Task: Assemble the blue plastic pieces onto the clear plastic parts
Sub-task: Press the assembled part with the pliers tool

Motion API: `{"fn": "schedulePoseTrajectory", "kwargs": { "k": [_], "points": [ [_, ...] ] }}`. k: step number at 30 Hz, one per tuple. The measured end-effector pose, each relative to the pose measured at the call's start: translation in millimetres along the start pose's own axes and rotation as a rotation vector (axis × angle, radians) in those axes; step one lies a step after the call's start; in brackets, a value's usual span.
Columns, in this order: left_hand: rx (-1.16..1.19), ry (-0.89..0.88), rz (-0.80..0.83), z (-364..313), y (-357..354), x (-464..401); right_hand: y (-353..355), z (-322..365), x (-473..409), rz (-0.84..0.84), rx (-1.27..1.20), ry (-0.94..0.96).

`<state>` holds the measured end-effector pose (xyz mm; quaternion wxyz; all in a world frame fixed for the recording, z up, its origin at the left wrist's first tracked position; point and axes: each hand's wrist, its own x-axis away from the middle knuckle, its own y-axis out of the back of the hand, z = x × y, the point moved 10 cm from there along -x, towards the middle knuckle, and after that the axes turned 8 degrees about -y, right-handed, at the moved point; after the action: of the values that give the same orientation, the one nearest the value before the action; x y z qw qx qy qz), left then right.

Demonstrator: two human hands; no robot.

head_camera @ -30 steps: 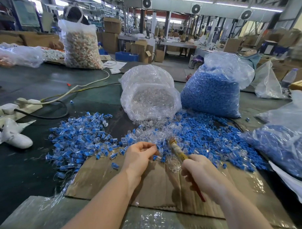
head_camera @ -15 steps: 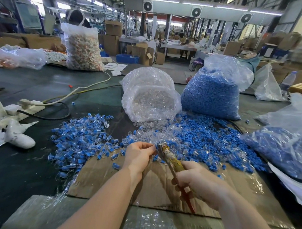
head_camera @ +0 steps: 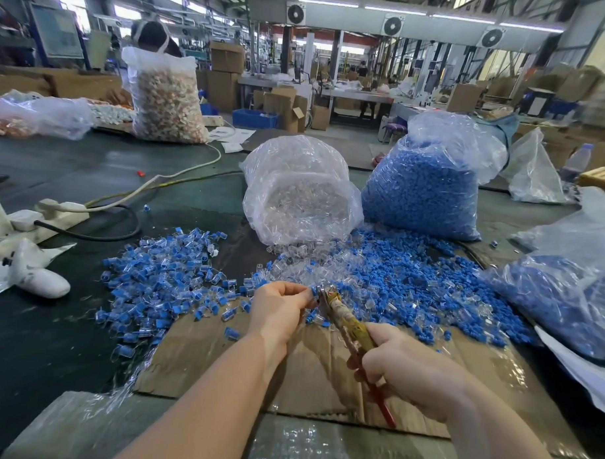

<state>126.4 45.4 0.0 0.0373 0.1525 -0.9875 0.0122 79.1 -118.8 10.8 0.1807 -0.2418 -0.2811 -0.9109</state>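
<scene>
My left hand [head_camera: 280,307] pinches a small blue-and-clear piece [head_camera: 313,291] at its fingertips, right against the jaws of the pliers [head_camera: 342,320]. My right hand [head_camera: 406,373] grips the pliers by their tape-wrapped, red-tipped handles. Loose blue pieces [head_camera: 412,284] mixed with clear parts [head_camera: 293,268] lie just beyond the hands. A pile of assembled blue-and-clear pieces [head_camera: 169,276] lies to the left. The hands work over a cardboard sheet [head_camera: 316,374].
A clear bag of clear parts [head_camera: 302,191] and a bag of blue pieces [head_camera: 426,185] stand behind the piles. More blue-filled plastic [head_camera: 566,293] lies at the right. Cables [head_camera: 122,230], a power strip [head_camera: 58,208] and a white tool [head_camera: 35,275] sit at left.
The right hand swung the pliers leftward until the jaws met the piece at the left fingertips. The left hand stayed almost in place.
</scene>
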Motion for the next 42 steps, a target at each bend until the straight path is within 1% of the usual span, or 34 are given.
{"fn": "schedulePoseTrajectory", "kwargs": {
  "k": [8, 13, 21, 24, 26, 31, 34, 37, 40, 42],
  "points": [
    [-0.030, 0.012, 0.017, 0, -4, 1, -2, 3, 3, 0.036, -0.070, 0.027],
    [0.009, 0.039, 0.012, 4, -5, 3, -4, 4, 5, 0.058, -0.083, 0.029],
    [0.029, 0.053, -0.001, 9, -6, 4, -3, 9, 6, -0.053, 0.052, 0.048],
    [0.024, 0.034, 0.003, 7, -8, 5, 0, 11, 2, -0.111, 0.102, 0.083],
    [0.026, 0.033, -0.001, 7, -8, 6, 0, 12, 2, -0.120, 0.136, 0.096],
    [0.032, 0.035, -0.002, 10, -8, 7, -1, 6, 7, -0.090, -0.041, 0.048],
    [-0.005, -0.003, -0.008, 12, -7, 7, 6, 4, 3, -0.172, -0.102, 0.082],
    [-0.104, -0.087, -0.003, 10, -4, 7, 23, 2, 0, -0.315, -0.126, 0.136],
    [-0.242, -0.176, 0.008, 7, -4, 9, 45, -4, -2, -0.487, -0.052, 0.150],
    [-0.331, -0.222, 0.017, 6, -5, 11, 58, -10, -3, -0.590, 0.019, 0.124]
  ]
}}
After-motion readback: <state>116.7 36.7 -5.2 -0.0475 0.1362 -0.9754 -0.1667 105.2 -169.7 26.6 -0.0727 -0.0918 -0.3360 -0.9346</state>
